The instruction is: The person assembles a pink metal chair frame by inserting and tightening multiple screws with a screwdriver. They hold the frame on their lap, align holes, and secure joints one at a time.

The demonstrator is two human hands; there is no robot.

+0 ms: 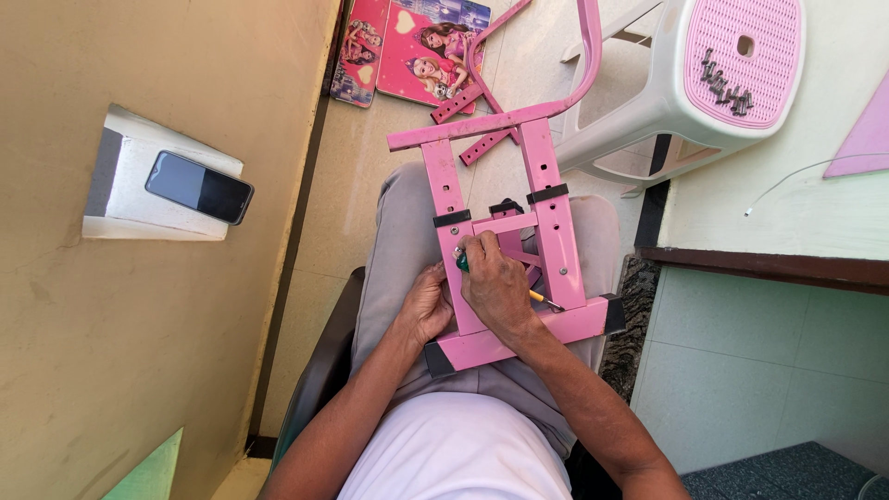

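Observation:
A pink metal frame (548, 199) with black end caps and rows of holes lies across my lap. My right hand (495, 285) grips a screwdriver with a green and yellow handle (462, 264), its tip at a screw on the frame's left rail. My left hand (426, 306) holds the frame's left rail from beside, just below the screw. A curved pink tube (589, 56) rises from the frame's far crossbar.
A white plastic stool (713, 83) with a pink seat carries several dark screws (727, 85). Pink picture panels (412, 46) lie on the floor ahead. A phone (199, 187) rests on a white box on the wall to the left. A ledge stands at the right.

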